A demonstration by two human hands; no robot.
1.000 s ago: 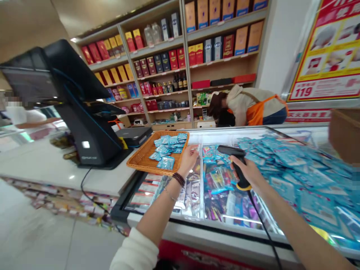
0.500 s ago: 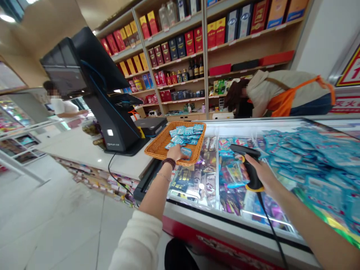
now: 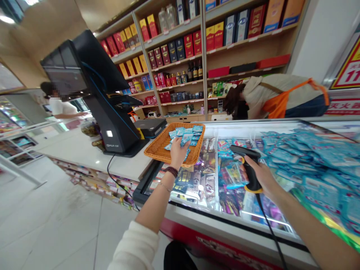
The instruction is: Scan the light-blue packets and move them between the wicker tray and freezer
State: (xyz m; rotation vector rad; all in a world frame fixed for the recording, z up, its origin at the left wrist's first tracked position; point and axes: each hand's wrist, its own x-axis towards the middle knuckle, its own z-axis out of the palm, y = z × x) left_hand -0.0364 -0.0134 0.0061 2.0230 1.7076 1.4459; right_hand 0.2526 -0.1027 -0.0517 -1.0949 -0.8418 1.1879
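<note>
My left hand (image 3: 178, 150) reaches into an orange-brown wicker basket (image 3: 157, 147), its fingers closed on a small blue packet (image 3: 186, 138). More blue packets (image 3: 198, 128) lie loose in the basket around it. My right hand (image 3: 260, 173) grips the handle of a black-and-yellow barcode scanner (image 3: 251, 168) over the freezer's glass top. The scanner's head points left, towards the basket, and its cable hangs down at the front. To the right of the scanner, a wide heap of blue packets (image 3: 320, 161) is spread over the glass.
Under the glass, the chest freezer (image 3: 202, 210) holds wrapped goods. At the left, a black till (image 3: 105, 120) stands on a white counter (image 3: 75, 146). Shelves of boxes and bottles (image 3: 177, 48) line the back. A person in an orange apron (image 3: 281, 97) bends behind the freezer; another person (image 3: 60, 107) stands far left.
My left hand has shifted from the basket's near edge slightly up and farther in, raising a packet among the others. My right hand and the scanner stay nearly in place.
</note>
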